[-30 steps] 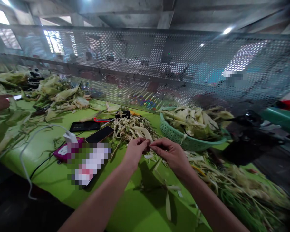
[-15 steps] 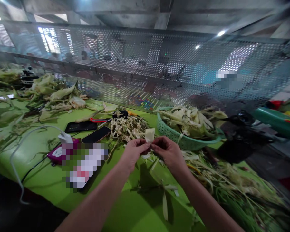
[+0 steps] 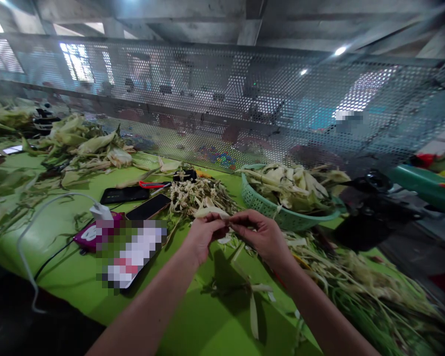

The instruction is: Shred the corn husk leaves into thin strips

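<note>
Over the green tabletop point(image 3: 193, 316), my left hand point(image 3: 204, 236) and my right hand point(image 3: 261, 233) meet fingertip to fingertip. Between them they pinch a pale piece of corn husk point(image 3: 209, 211), which lies nearly flat above the left fingers. Part of the husk is hidden by the fingers. Just behind the hands lies a heap of small knotted husk pieces point(image 3: 198, 190). A green plastic basket point(image 3: 270, 212) filled with corn husks point(image 3: 292, 183) stands beyond my right hand. Loose husk strips point(image 3: 253, 311) lie beneath the hands.
To the left lie two dark phones point(image 3: 124, 195) point(image 3: 148, 206), a red-handled cutter point(image 3: 154, 185) and a purple power strip point(image 3: 96, 235) with a white charger. More husks point(image 3: 85, 138) pile up at far left. Green fibres point(image 3: 356, 296) spread right. A perforated metal screen point(image 3: 207, 99) rises behind.
The husk piece, upright between my fingertips before, now folds down to the left over my left fingers. My hands stay almost in place. At the far left edge a dark, blurred shape has appeared.
</note>
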The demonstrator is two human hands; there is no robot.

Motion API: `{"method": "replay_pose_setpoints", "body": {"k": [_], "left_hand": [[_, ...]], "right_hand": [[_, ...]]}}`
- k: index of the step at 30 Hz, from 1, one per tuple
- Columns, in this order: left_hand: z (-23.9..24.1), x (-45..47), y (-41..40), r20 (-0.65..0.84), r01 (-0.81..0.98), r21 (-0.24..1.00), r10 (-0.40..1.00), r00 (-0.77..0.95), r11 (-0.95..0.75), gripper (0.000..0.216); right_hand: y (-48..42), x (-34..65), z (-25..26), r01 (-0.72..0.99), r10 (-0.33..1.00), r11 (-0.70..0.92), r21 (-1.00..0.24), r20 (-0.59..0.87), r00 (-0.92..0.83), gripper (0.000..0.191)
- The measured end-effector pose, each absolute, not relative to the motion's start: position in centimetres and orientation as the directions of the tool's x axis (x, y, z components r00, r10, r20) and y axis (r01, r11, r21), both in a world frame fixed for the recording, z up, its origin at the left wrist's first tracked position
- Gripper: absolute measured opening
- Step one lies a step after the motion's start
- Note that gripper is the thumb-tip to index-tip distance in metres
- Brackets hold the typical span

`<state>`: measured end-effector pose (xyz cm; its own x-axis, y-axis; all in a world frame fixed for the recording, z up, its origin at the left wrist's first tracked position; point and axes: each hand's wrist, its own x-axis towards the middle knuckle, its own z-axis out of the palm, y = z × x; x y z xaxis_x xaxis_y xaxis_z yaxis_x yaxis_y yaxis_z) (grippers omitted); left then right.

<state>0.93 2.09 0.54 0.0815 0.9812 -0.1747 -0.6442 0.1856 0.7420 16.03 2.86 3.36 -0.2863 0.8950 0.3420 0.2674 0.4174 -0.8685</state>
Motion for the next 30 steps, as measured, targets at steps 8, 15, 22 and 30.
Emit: {"method": "replay_pose_setpoints", "body": {"k": [8,15,22,30], "left_hand": [[1.04,0.96,1.56,-0.158,-0.617,0.769,0.985,0.066,0.165,0.024],[1.09,1.01,1.70,-0.088,-0.611,0.786,0.995,0.047,0.099,0.025],[1.47,1.07,1.61,-0.052,-0.585,0.807,0.997,0.058,0.077,0.024],[0.70,0.94,1.77,-0.063,-0.517,0.850,0.994,0.093,0.102,0.025]], "right_hand": [[3.17,16.35,2.96,0.416,0.825,0.564,-0.713,0.476,-0.304,0.006],[2.80,15.98,3.16,0.515,0.848,0.530,-0.674,0.441,-0.294,0.010],[2.76,15.40,2.82,0.410,0.902,0.431,-0.804,0.383,-0.198,0.013],[2.55,15.42,2.80,0.150,0.945,0.300,-0.942,0.272,-0.182,0.026]]}}
